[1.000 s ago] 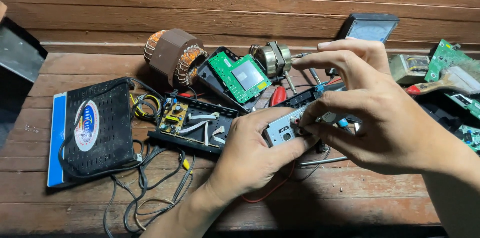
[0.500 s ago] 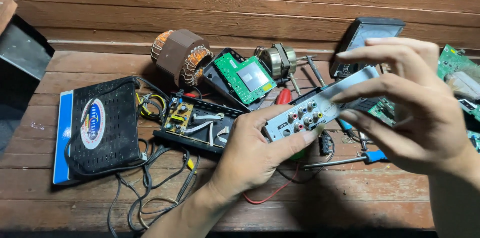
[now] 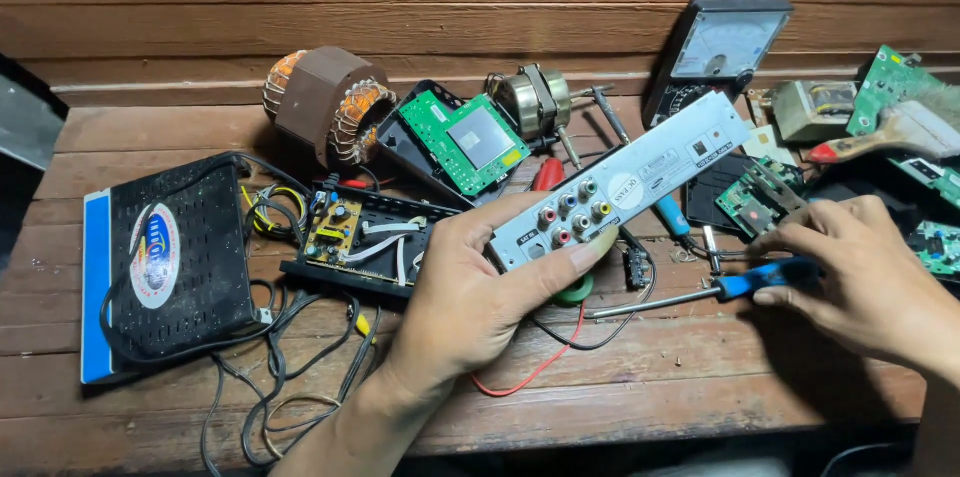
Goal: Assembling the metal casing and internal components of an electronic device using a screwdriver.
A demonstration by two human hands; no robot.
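My left hand [image 3: 480, 292] grips one end of a long silver back panel [image 3: 630, 177] with coloured round sockets, held tilted above the wooden table [image 3: 640, 377]. My right hand [image 3: 860, 277] rests low at the right, fingers closed around the blue handle of a screwdriver [image 3: 700, 295] that lies across the planks. Behind the panel sit a small green circuit board [image 3: 757, 197] and a blue-handled tool [image 3: 672, 217].
Left of my hands lie a black box with a blue edge [image 3: 165, 267], an open black case with a circuit board [image 3: 365, 237], tangled cables [image 3: 280, 377], a copper-wound motor stator [image 3: 325, 102], a green board [image 3: 462, 140], an analogue meter [image 3: 722, 47] and a paintbrush [image 3: 890, 132].
My right hand let go of the silver panel and dropped to the right onto the blue-handled screwdriver. My left hand alone keeps the panel raised.
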